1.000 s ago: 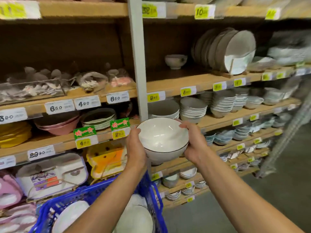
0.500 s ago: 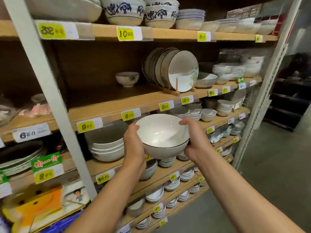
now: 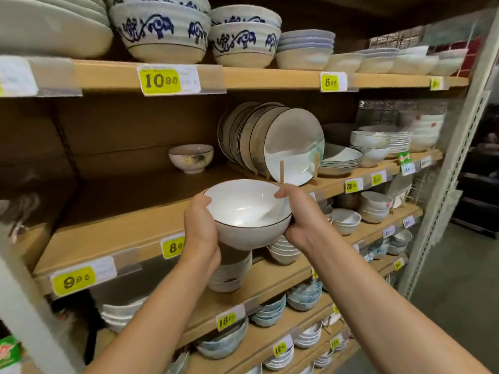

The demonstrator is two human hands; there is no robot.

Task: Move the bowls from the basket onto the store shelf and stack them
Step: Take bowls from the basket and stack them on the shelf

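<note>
I held the white bowl [image 3: 247, 211] in the air, near the edge of the wooden shelf [image 3: 121, 233]. My left hand [image 3: 201, 233] and right hand [image 3: 299, 220] each gripped one side, thumbs on the rim. It looked glazed, slippery and fragile; I judged this two-sided hold the safest.

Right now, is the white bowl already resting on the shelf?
No: both the left hand and the right hand grip the white bowl in the air, in front of the shelf edge.
</note>
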